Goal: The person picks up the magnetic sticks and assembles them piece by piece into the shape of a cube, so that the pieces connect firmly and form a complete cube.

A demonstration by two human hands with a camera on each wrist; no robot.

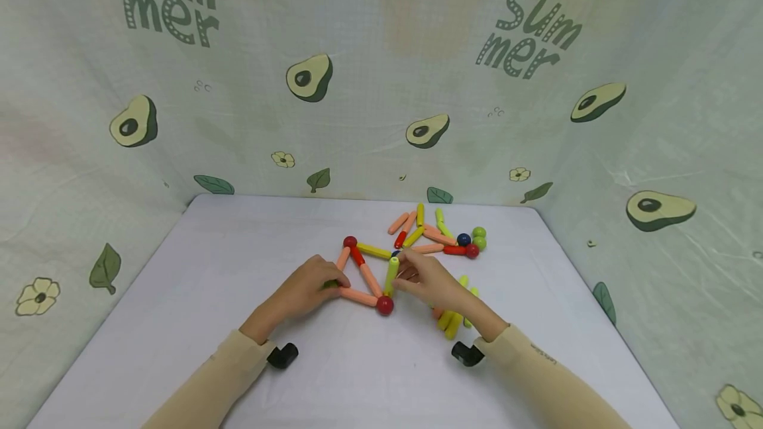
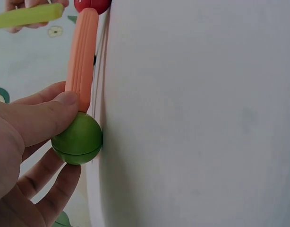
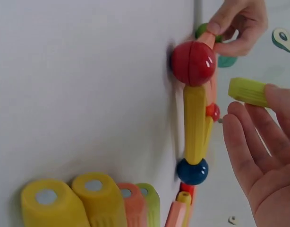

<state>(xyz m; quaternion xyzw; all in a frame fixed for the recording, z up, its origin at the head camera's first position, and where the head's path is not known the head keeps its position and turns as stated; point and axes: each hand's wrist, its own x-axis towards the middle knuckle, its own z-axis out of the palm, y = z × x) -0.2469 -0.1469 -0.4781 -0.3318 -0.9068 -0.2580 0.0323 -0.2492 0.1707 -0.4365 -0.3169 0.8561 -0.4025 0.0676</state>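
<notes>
My left hand (image 1: 311, 288) pinches the end of a salmon magnetic rod (image 1: 359, 296), right where it meets a green ball (image 2: 78, 139). At its other end that rod joins a red ball (image 1: 385, 305). Raised above the flat frame, a lime-green magnetic rod (image 1: 391, 275) is pinched between the thumb and fingers of my right hand (image 1: 432, 278). A yellow rod (image 3: 194, 125) links the near red ball to a blue ball (image 3: 192, 171). Further back, another red ball (image 1: 350, 242) joins a yellow rod (image 1: 374, 251) and a red rod (image 1: 357, 256).
Loose yellow rods (image 1: 451, 326), with salmon and lime ones, lie under my right forearm. Behind the right hand are scattered rods (image 1: 420, 215), lime-green balls (image 1: 479, 242), a dark blue ball (image 1: 463, 239) and a red ball (image 1: 472, 251). Printed cloth (image 1: 369, 151) walls the table.
</notes>
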